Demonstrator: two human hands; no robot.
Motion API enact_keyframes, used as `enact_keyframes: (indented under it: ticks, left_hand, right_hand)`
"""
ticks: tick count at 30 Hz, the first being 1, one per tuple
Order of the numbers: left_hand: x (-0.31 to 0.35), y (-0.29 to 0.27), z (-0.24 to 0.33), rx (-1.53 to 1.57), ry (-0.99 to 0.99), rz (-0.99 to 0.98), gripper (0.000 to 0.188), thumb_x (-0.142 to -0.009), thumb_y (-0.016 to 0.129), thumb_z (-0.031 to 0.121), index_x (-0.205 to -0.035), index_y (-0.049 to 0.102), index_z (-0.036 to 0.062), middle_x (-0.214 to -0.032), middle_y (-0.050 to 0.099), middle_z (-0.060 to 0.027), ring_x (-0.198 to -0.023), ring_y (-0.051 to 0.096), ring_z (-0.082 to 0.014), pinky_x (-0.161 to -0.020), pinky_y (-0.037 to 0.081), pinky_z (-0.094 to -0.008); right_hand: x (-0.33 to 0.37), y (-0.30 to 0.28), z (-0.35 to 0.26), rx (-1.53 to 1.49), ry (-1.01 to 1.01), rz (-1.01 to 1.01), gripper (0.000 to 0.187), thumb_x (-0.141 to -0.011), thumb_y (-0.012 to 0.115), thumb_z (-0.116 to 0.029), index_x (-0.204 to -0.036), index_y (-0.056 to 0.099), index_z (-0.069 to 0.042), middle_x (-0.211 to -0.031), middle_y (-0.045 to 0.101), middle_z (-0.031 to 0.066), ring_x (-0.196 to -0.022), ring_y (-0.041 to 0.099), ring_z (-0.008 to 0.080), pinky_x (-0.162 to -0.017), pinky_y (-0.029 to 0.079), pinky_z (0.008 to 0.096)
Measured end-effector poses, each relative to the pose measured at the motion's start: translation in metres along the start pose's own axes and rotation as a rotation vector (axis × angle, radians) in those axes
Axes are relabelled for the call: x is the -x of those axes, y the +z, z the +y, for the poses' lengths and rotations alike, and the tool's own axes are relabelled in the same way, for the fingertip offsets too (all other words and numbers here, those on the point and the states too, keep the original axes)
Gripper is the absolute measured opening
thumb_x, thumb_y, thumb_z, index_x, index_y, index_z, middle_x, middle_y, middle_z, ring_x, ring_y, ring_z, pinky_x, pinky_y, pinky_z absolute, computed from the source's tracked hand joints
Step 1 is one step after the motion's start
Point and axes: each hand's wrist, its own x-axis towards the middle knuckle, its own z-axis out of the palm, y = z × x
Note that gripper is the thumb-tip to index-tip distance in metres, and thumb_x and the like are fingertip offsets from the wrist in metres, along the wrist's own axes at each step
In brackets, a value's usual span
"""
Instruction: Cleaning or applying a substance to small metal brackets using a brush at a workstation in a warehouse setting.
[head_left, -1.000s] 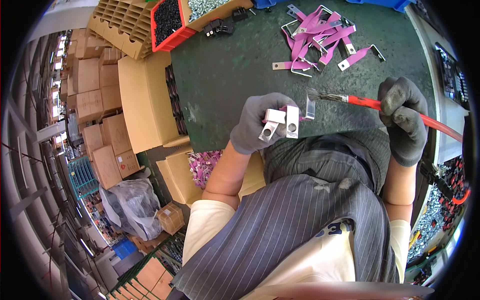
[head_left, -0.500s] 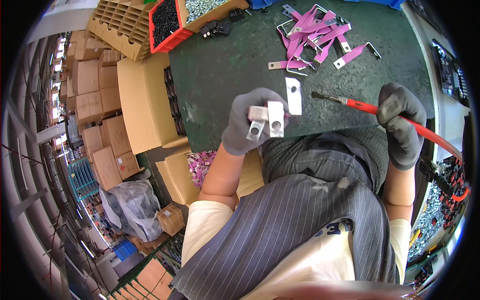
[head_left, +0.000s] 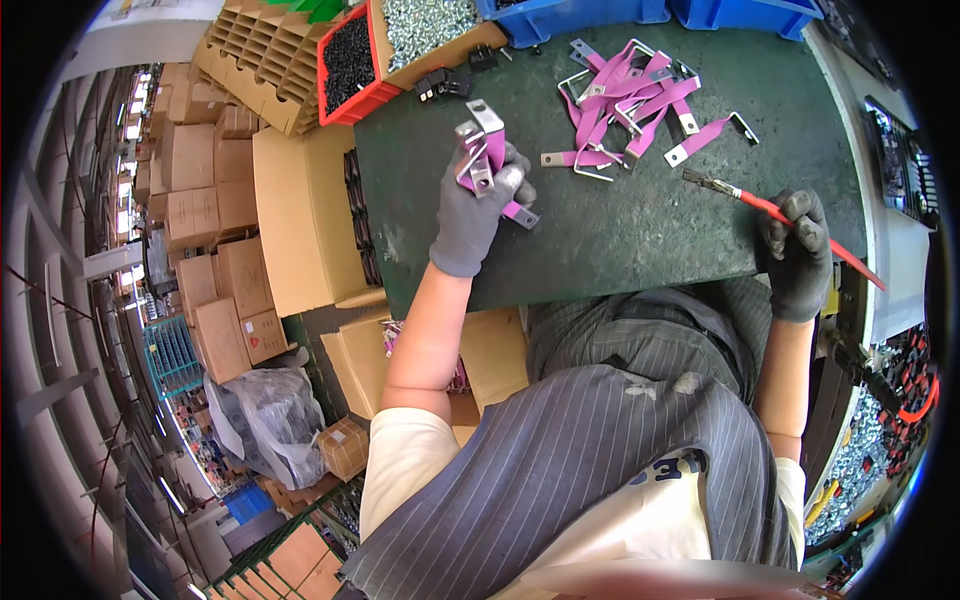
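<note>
My left hand [head_left: 466, 228], in a grey glove, is closed around a small bunch of pink-sleeved metal strips [head_left: 497, 150] with bare silver ends, each end pierced by a hole. One silver end sticks out on the right below the fingers. At the right side of the dark green table, my gloved right hand [head_left: 798, 262] grips a thin brush [head_left: 757, 204] by its red handle. The bristles point left, over the table. Beyond the hands lies a loose pile of similar pink strips [head_left: 655, 98], some with bent silver ends.
Along the far edge stand a red bin [head_left: 350, 70] of black parts, a cardboard box of silver screws [head_left: 425, 32] and blue bins [head_left: 580, 22]. Small black parts [head_left: 443, 84] lie beside them. Open cartons [head_left: 290, 215] stand left of the table [head_left: 600, 235].
My left hand has moved away from me and turned, carrying the strips toward the far bins. My right hand has lowered slightly, and the brush tip has shifted right.
</note>
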Motion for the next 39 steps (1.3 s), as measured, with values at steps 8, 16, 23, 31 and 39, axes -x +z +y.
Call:
enact_keyframes:
  ticks: [8,16,23,31,39]
  left_hand:
    - [-0.083,0.032,0.017,-0.834,0.517,-0.059,0.034,-0.072,0.071,0.024,-0.101,0.062,0.0100,-0.092,0.062,-0.0109,-0.082,0.062,-0.0244,-0.071,0.049,-0.0324]
    - [-0.085,0.024,0.016,-1.133,0.471,-0.378,0.036,-0.070,0.070,0.030,-0.103,0.063,0.0146,-0.091,0.062,-0.0067,-0.083,0.060,-0.0283,-0.073,0.049,-0.0364]
    - [-0.045,0.016,0.034,-0.819,-0.329,-0.258,0.037,-0.077,0.069,0.026,-0.105,0.063,0.0037,-0.091,0.065,-0.0070,-0.078,0.058,-0.0101,-0.069,0.047,-0.0274]
    - [-0.060,-0.005,0.019,-0.951,0.526,-0.390,0.030,-0.066,0.069,0.010,-0.095,0.067,0.0139,-0.082,0.056,-0.0052,-0.078,0.056,-0.0252,-0.071,0.047,-0.0334]
    - [-0.065,-0.009,0.014,-1.158,0.777,-0.380,0.029,-0.063,0.068,0.006,-0.091,0.065,0.0137,-0.093,0.059,-0.0038,-0.091,0.055,-0.0240,-0.078,0.046,-0.0349]
  right_hand:
    - [0.002,0.002,0.000,-0.032,-0.008,-0.011,0.022,-0.077,0.055,-0.023,-0.086,0.052,-0.003,-0.066,0.046,0.0038,-0.052,0.036,0.0082,-0.046,0.029,0.0209]
    - [0.002,0.005,-0.001,-0.047,-0.021,0.012,0.022,-0.078,0.055,-0.024,-0.086,0.052,-0.004,-0.065,0.045,0.0035,-0.050,0.035,0.0083,-0.046,0.028,0.0210]
    - [0.000,0.000,-0.001,-0.077,-0.002,-0.034,0.022,-0.077,0.055,-0.024,-0.087,0.052,-0.004,-0.065,0.045,0.0034,-0.052,0.036,0.0077,-0.047,0.029,0.0209]
    - [0.000,0.000,-0.001,-0.096,0.003,-0.038,0.022,-0.078,0.056,-0.023,-0.088,0.052,-0.004,-0.067,0.046,0.0036,-0.052,0.035,0.0074,-0.048,0.029,0.0204]
    - [0.001,0.002,-0.001,-0.102,0.003,-0.024,0.022,-0.078,0.056,-0.023,-0.089,0.052,-0.004,-0.068,0.046,0.0032,-0.052,0.034,0.0073,-0.048,0.029,0.0202]
